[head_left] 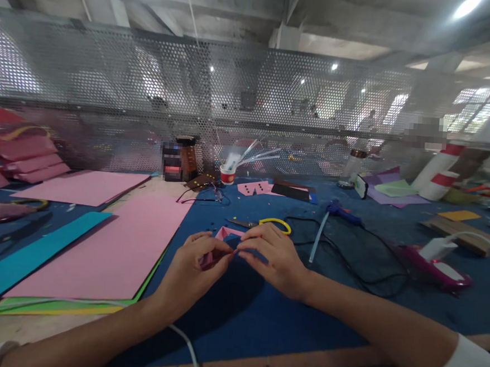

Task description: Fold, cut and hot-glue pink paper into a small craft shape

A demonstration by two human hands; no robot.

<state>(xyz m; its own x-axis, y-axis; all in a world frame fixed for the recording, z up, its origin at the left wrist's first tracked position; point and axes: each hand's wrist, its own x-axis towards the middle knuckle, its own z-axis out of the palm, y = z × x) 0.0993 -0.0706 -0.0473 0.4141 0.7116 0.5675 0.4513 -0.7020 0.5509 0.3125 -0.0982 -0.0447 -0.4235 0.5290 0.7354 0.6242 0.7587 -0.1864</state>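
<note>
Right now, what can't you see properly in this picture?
Head view, pink paper piece: mostly covered by the left hand and right hand, shape unclear.
Head view, dark container: front pixelated.
Head view, room beyond the mesh screen: blurred by its holes.

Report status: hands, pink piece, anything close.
Left hand and right hand both pinching the pink piece over the blue mat. Yellow-handled scissors just behind, untouched. Black cable off right.

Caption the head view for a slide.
Left hand and right hand pinch a small pink piece; yellow-handled scissors lie beyond.
</note>
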